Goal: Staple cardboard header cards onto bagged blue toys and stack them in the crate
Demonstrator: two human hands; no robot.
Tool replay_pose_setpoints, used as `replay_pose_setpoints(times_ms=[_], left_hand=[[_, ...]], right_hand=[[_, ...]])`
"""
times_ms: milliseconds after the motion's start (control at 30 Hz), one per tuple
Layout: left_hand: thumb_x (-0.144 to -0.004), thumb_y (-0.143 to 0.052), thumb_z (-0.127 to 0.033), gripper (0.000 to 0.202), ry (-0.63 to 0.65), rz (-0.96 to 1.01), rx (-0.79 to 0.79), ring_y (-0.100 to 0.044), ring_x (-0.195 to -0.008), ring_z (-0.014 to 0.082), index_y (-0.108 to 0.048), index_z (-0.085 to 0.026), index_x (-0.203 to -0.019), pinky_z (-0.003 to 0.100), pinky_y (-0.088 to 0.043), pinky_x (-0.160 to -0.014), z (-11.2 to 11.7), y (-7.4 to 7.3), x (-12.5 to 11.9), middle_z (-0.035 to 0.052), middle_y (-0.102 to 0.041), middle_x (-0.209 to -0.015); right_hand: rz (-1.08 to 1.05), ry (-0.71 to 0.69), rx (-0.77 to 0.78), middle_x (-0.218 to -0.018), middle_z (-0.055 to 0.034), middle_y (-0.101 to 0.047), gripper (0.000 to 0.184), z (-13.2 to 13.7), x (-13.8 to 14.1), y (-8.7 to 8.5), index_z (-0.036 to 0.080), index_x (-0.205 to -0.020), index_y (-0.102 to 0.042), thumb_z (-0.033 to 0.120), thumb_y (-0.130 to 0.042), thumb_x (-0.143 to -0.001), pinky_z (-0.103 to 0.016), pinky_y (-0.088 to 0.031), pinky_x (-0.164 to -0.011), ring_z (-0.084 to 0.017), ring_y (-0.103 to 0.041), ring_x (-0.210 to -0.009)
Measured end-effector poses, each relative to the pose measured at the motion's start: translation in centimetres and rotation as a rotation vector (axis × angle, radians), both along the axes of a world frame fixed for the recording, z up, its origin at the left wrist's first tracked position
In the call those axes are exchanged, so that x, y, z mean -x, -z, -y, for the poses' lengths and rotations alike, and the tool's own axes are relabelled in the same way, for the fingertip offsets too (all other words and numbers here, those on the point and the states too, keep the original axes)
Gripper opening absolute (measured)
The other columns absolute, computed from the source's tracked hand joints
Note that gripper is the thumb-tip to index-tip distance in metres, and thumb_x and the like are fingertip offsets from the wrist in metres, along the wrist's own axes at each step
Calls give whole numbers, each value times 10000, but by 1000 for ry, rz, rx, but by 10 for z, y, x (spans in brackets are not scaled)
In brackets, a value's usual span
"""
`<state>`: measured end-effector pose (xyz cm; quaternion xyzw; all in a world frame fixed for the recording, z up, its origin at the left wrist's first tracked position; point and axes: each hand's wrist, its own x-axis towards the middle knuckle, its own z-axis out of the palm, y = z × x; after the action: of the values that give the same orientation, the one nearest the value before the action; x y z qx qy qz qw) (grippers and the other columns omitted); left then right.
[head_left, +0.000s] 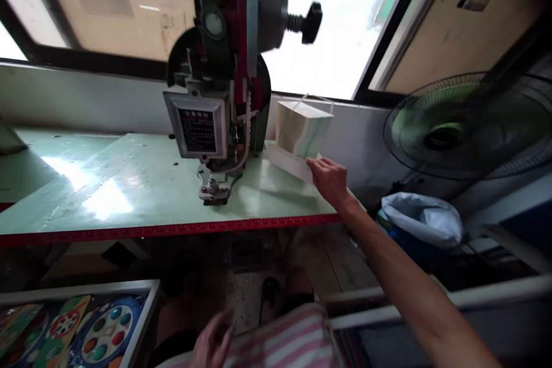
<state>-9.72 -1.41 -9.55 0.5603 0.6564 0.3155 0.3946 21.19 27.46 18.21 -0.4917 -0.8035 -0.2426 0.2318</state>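
My right hand (330,179) stretches out over the right side of the pale green table, its fingertips pinched on the end of a flat whitish strip (288,162). Just behind the strip stands a pale, box-shaped stack or container (304,126) with a thin loop over its top; its exact kind is unclear. Low in the view, my left hand (213,340) hovers near my lap, a little blurred, with its fingers loosely bent and apart and nothing visible in them. Left of the strip stands a stapling or riveting-type machine (215,126) with a label plate.
The green table (150,184) has a red front edge. A fan (444,132) stands at the right above a bin with a white bag liner (422,218). A tray (149,299) of packaged colourful toys is at lower left. Windows line the back.
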Motion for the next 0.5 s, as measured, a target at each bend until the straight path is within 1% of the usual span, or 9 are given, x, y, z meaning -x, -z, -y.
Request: replay_pose_setpoints(times_ms=[67, 100, 133, 200, 267, 300, 333, 400, 500], left_hand=[[-893, -592, -492, 433, -5, -56, -248, -629, -1301, 325, -740, -217, -1193, 469, -527, -1104, -22, -38, 2, 139, -681, -1373], [-922, -587, -459, 419, 15, -71, -347, -568, -1369, 324, -715, -225, -1246, 503, -479, -1150, -35, -61, 1, 137, -576, -1496], [-934, -595, -435, 393, 8, -79, -452, -563, -1367, 315, -708, -233, -1251, 512, -472, -1154, -48, -85, -2, 132, -495, -1560], [-936, -635, -379, 359, 63, -86, -595, -528, -1392, 293, -695, -260, -1269, 494, -432, -1190, -75, -131, -13, 94, -389, -1628], [-935, -651, -342, 338, 130, -66, -687, -516, -1400, 279, -701, -274, -1262, 463, -383, -1224, -96, -166, -26, 67, -379, -1634], [-949, -629, -331, 299, 205, -34, -681, -528, -1387, 265, -717, -278, -1230, 425, -403, -1208, -104, -178, -34, 58, -436, -1599], [-964, -602, -324, 265, 287, 0, -659, -553, -1359, 252, -736, -278, -1188, 385, -429, -1179, -110, -184, -41, 54, -513, -1538], [-979, -559, -306, 245, 438, 47, -585, -637, -1239, 217, -766, -275, -1107, 292, -504, -1064, -117, -184, -58, 51, -663, -1358], [-953, -549, -258, 251, 561, 71, -481, -730, -983, 172, -793, -252, -1009, 202, -558, -844, -116, -166, -80, 45, -767, -1097]], right_hand=[[-26, -53, 4, -1038, -64, -797, 294, 22, -5, -3, 207, -1172, -735, 128, -526, -982, -279, -429, -785, -205, -655, -970], [-35, -107, 28, -1058, -60, -796, 277, 36, -7, -4, 208, -1181, -726, 149, -531, -993, -280, -437, -813, -204, -660, -984], [-56, -162, 56, -1080, -58, -793, 262, 50, -9, -4, 206, -1194, -715, 176, -532, -1008, -280, -444, -838, -202, -666, -1000], [-101, -275, 138, -1057, -49, -794, 231, 80, -13, 2, 205, -1171, -712, 229, -526, -1036, -276, -459, -852, -192, -683, -983], [-163, -374, 235, -980, -35, -798, 211, 110, -19, 16, 209, -1089, -728, 270, -529, -1050, -264, -477, -830, -173, -698, -909], [-204, -409, 280, -947, -30, -797, 208, 124, -24, 24, 209, -1052, -733, 283, -538, -1051, -257, -485, -814, -163, -700, -872], [-252, -425, 316, -926, -28, -796, 205, 138, -30, 34, 208, -1025, -736, 293, -550, -1048, -252, -492, -797, -156, -701, -844], [-359, -393, 369, -906, -31, -793, 193, 163, -45, 55, 203, -995, -740, 303, -580, -1035, -251, -500, -767, -151, -697, -804], [-524, -245, 482, -865, -22, -780, 178, 195, -67, 86, 211, -935, -745, 308, -616, -1011, -250, -505, -724, -151, -693, -763]])
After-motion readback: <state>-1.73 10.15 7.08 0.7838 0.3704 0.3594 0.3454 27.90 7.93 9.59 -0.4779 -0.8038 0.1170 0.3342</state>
